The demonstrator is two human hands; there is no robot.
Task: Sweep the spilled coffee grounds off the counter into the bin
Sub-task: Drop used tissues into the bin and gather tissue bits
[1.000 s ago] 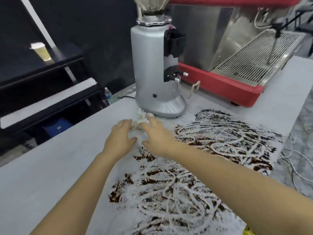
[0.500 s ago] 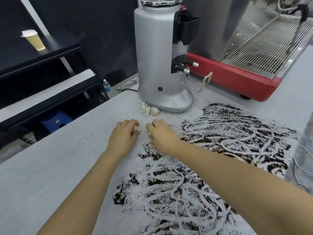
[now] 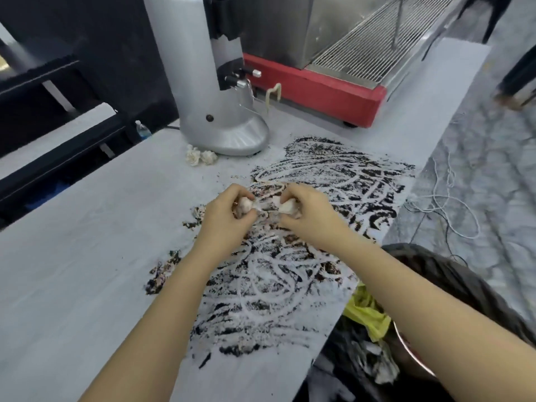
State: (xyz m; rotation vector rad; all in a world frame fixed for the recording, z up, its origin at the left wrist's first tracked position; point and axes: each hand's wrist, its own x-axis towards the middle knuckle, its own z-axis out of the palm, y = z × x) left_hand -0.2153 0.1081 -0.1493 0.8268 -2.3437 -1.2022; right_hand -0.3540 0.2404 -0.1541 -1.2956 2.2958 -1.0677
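Half a second ago both hands lay low on the counter [image 3: 72, 271] near the grinder [image 3: 208, 82], and the left one covered a small white wad. Now they are lifted over the middle of the grounds [image 3: 290, 256]. The left hand [image 3: 226, 219] pinches one white wad and the right hand [image 3: 307, 216] pinches another, with a thin twisted strip stretched between them. I judge that the person is opening or tearing the tissue [image 3: 262, 207] to make a wiper, so sweeping has not started. The grounds lie smeared across the counter up to its right edge, and the bin [image 3: 452, 274] stands just below that edge. Two more wads [image 3: 200, 156] lie at the grinder's foot. No brand or writing is readable anywhere.
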